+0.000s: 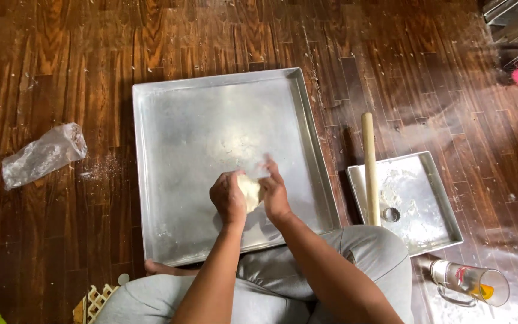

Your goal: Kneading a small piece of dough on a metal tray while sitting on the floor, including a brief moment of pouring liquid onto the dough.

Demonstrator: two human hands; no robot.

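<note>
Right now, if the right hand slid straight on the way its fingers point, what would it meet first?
Probably bare floured tray floor, then the large metal tray's far rim; the right hand points up-left from the dough.

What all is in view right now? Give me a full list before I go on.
large tray: one, silver metal, on the floor in front of the person
dough: one, pale lump, on the large tray between both hands
small tray: one, silver, floured, right of the large tray
rolling pin: one, light wood, lying across the small tray's left edge
ring cutter: one, metal, in the small tray
plastic bag: one, clear, crumpled, on the floor at left
glass mug: one, clear, on its side, lower right
floor: dark wood, flour-speckled
left hand: on the dough
right hand: on the dough
</note>
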